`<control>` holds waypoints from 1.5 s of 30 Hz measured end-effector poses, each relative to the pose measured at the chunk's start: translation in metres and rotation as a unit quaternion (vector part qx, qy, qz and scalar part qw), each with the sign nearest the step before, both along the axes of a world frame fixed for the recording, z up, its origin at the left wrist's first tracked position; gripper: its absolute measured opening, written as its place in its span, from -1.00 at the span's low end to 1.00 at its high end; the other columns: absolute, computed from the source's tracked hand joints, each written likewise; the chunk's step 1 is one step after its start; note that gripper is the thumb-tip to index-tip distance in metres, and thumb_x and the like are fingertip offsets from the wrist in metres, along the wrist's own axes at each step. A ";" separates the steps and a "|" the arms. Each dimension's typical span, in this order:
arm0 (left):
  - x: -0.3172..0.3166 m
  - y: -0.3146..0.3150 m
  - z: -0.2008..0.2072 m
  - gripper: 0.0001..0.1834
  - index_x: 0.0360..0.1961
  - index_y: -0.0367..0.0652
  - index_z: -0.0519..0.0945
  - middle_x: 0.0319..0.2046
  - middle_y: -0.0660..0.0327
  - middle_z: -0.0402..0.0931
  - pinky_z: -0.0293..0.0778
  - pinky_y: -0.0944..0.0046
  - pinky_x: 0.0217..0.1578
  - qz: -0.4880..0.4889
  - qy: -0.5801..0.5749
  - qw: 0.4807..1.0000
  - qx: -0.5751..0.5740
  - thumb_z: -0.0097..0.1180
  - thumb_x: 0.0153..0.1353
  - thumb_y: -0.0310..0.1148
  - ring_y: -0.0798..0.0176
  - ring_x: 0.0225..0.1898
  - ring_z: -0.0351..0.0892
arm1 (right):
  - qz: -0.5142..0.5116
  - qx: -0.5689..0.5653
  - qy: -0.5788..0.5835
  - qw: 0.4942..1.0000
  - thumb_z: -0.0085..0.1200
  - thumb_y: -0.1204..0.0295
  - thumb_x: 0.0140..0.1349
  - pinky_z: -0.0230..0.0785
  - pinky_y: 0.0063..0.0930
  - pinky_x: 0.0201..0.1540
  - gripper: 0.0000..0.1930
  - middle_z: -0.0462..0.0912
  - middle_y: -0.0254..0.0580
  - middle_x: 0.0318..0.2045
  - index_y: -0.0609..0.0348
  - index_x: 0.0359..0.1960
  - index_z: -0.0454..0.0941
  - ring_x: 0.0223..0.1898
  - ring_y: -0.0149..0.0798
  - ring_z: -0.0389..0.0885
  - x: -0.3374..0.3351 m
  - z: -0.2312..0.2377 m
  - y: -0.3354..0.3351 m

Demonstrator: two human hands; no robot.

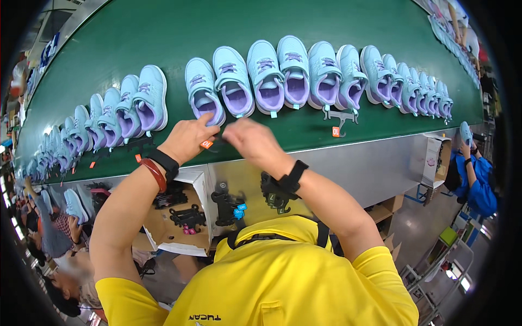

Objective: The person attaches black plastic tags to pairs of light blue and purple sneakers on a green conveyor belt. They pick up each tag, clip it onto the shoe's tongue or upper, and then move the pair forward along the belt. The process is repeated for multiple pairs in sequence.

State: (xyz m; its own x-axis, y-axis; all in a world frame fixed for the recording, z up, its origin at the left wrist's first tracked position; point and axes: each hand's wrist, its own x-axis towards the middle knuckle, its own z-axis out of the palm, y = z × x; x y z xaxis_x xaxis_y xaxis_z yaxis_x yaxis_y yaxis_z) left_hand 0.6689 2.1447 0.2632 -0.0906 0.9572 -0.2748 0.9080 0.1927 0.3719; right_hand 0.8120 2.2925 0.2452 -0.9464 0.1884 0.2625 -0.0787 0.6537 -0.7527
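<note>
My left hand (186, 138) and my right hand (251, 141) meet at the near edge of a green conveyor belt (163, 32). Between them they pinch a small black plastic hanger (216, 142) with an orange tag (206, 144). Just beyond my fingers lies a light blue child's shoe with a purple lining (204, 91), one in a long row of such shoes. Another black hanger with an orange tag (338, 118) lies on the belt to the right, below the shoes.
An open cardboard box (182, 220) holding black hangers sits under the belt at my left. More hangers (227, 207) hang on the metal front panel. A person in blue (478, 179) works at the right; other people sit lower left.
</note>
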 end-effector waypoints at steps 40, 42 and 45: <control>-0.012 -0.031 0.036 -0.31 0.12 -0.08 0.40 0.18 -0.01 0.25 0.36 0.07 0.07 0.245 -0.070 0.966 0.033 -0.17 -0.13 -0.78 -0.15 0.12 0.34 | -0.135 0.231 -0.153 0.951 0.24 0.17 -0.01 0.25 -0.21 -0.22 -0.69 0.52 -0.04 -0.40 0.08 -0.32 0.53 -0.29 -0.05 0.45 0.004 0.022 0.076; -0.015 -0.022 0.037 -0.40 0.02 -0.13 0.47 0.08 0.01 0.35 0.37 0.08 0.06 0.237 -0.074 0.965 0.081 -0.18 -0.11 -0.76 -0.11 0.09 0.38 | -0.152 0.270 -0.203 0.929 0.21 0.05 0.01 0.20 -0.19 -0.18 -0.62 0.53 -0.03 -0.40 0.06 -0.31 0.53 -0.28 -0.04 0.45 0.000 0.009 0.074; -0.005 0.007 0.049 -0.56 -0.15 -0.21 0.54 -0.19 0.01 0.48 0.42 0.10 -0.09 0.236 -0.127 0.955 0.124 -0.16 -0.08 -0.74 -0.09 -0.14 0.50 | -0.149 0.238 -0.193 0.940 0.31 -0.06 -0.19 0.15 -0.19 -0.12 -0.47 0.50 -0.03 -0.38 0.01 -0.26 0.54 -0.24 -0.04 0.42 0.003 0.004 0.074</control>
